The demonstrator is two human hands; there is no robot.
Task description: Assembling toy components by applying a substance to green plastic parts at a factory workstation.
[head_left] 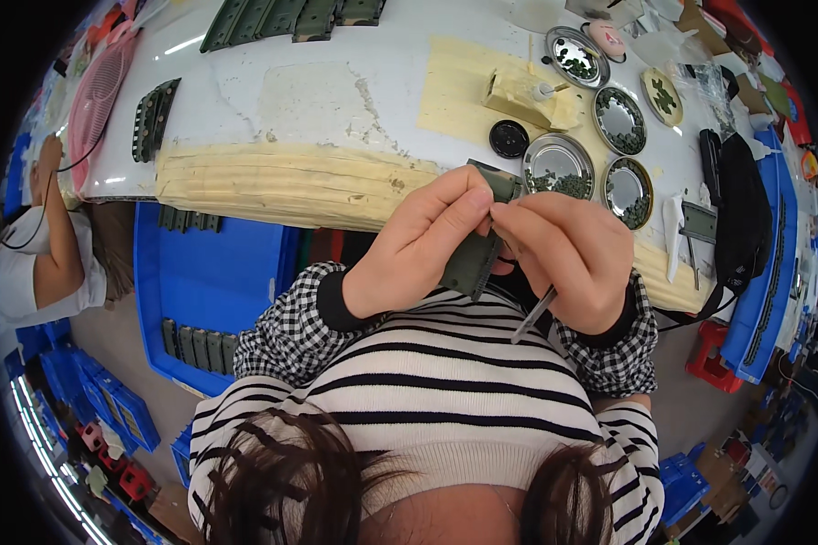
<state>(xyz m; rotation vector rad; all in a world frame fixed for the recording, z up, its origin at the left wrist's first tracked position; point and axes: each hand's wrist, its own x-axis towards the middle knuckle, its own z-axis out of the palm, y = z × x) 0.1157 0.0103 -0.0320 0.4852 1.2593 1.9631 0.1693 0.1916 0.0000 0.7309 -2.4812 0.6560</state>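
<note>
White worktable (309,100), taped near edge; metal dish (550,147) of small green parts (568,186) just beyond the right hand (577,259). Step: apparently fine fingertip fitting; next move likely needs steady support, light pressure. Left hand (418,241) closed on dark-green panel (471,268), between both hands. Right thumb and forefinger pinched, contents hidden; grey tool (533,315) held under curled fingers.

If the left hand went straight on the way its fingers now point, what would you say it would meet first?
Most likely the right hand: the left hand points up and rightward in the picture, toward the right hand's fingers. Depth is unclear there, so they may already touch.
</note>
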